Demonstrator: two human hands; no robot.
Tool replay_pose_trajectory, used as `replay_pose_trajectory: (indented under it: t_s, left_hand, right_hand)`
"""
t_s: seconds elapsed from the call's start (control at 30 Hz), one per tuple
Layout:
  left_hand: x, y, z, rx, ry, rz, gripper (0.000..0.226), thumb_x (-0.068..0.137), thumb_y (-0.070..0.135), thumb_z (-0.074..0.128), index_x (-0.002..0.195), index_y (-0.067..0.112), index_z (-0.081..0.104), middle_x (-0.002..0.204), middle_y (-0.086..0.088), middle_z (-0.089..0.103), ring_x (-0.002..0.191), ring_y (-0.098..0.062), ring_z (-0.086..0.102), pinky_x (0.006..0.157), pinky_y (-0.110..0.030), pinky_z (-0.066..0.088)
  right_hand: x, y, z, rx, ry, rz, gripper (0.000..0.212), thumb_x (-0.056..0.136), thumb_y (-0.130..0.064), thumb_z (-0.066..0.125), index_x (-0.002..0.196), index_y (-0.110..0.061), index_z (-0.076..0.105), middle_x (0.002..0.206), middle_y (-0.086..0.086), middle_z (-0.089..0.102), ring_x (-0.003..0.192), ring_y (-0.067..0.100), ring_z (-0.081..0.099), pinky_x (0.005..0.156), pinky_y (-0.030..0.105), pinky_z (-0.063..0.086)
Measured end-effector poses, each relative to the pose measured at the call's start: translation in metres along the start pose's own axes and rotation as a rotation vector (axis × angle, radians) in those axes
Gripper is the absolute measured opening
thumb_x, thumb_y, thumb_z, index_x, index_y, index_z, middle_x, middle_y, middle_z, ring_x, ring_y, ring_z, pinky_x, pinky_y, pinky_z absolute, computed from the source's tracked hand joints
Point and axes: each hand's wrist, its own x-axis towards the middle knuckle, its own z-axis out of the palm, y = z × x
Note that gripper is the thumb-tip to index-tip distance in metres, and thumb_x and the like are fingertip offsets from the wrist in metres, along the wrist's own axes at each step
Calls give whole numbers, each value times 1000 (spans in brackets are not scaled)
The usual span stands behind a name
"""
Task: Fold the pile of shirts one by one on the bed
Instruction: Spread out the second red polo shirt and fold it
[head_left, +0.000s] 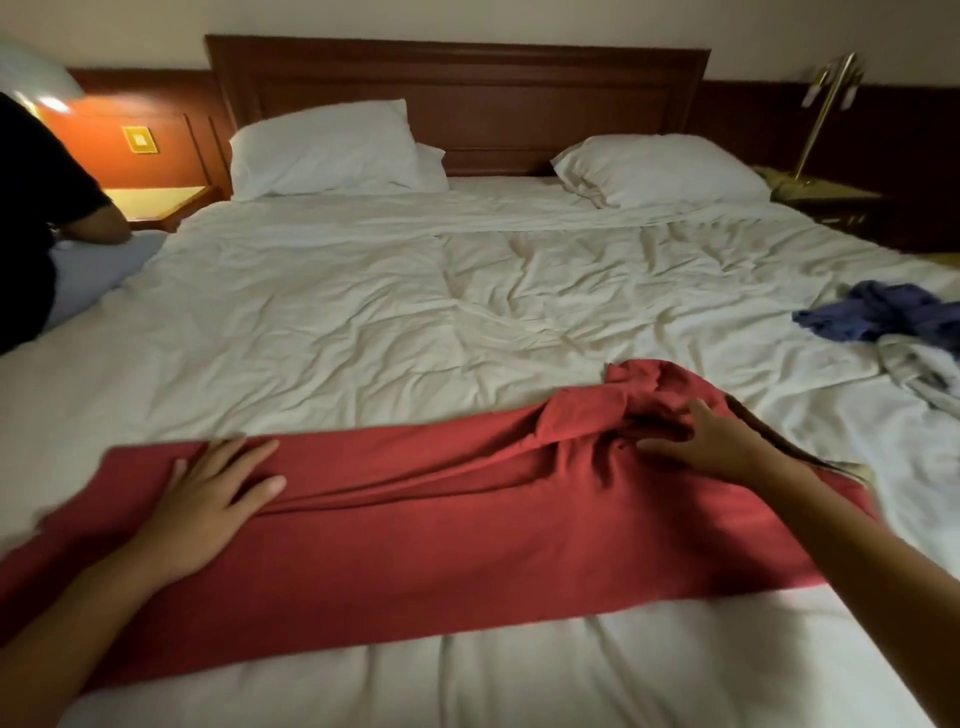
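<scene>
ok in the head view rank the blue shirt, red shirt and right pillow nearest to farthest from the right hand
1. red shirt: under the right hand, touching
2. blue shirt: off to the right
3. right pillow: far end, right

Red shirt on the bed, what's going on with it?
A person has a red shirt laid across the white bed, not yet folded. The left hand presses its left end; the right hand touches the bunched part on the right. A blue shirt and a pale garment lie crumpled at the bed's right edge.
</scene>
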Motion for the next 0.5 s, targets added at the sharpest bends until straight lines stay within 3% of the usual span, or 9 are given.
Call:
replay_pose_trajectory:
  t_s: [0.03, 0.1, 0.17, 0.23, 0.33, 0.43, 0.5]
  left_hand:
    - [-5, 10, 3, -8, -28, 0, 54, 100, 45, 49, 151, 38, 35, 164, 1, 21, 153, -16, 9, 122, -47, -1]
    - [-14, 22, 7, 2, -66, -19, 54, 101, 48, 43, 153, 42, 28, 167, 2, 12, 154, -17, 3, 122, -44, -2]
    - [-23, 23, 7, 13, -79, -44, 55, 102, 51, 39, 154, 44, 22, 167, 3, 9, 154, -17, 0, 122, -43, -2]
    - [-30, 17, 7, 18, -71, -56, 56, 102, 52, 37, 154, 46, 21, 167, 4, 10, 154, -17, 1, 123, -43, -1]
    - [-35, 11, 8, 24, -66, -63, 56, 100, 55, 35, 153, 48, 21, 167, 5, 12, 154, -16, 3, 123, -42, -1]
    - [-36, 9, 12, 37, -50, -65, 55, 100, 58, 34, 153, 50, 22, 166, 7, 14, 154, -15, 5, 123, -42, -1]
    - [-37, 10, 13, 46, -38, -71, 55, 99, 59, 34, 152, 51, 23, 166, 8, 15, 154, -14, 7, 123, -41, 0]
  right_hand:
    - [-2, 1, -9, -28, -25, -18, 72, 65, -70, 76, 114, -19, 63, 115, 8, 66, 113, 28, 60, 89, 34, 46]
    - [-5, 2, -27, -34, -75, -85, 41, 65, -58, 83, 71, -21, 66, 74, 0, 64, 81, 20, 62, 65, 27, 43]
    - [-11, 5, -41, 105, -112, -164, 35, 68, -42, 87, 60, -15, 67, 59, -2, 61, 60, 11, 56, 53, 18, 39]
    - [-24, 12, -47, 359, -129, -277, 24, 65, -31, 90, 69, -15, 71, 65, -3, 68, 60, 7, 59, 56, 16, 43]
    - [-49, 33, -55, 657, -262, -413, 35, 63, -29, 91, 80, -16, 63, 80, 0, 62, 74, 9, 57, 64, 16, 45]
    - [-67, 52, -59, 601, -511, -425, 45, 71, -41, 88, 100, -15, 65, 100, -2, 65, 96, 13, 61, 81, 18, 48]
    - [-73, 50, -59, 551, -513, -329, 58, 63, -52, 90, 113, -33, 68, 116, -10, 69, 112, 9, 63, 89, 18, 51]
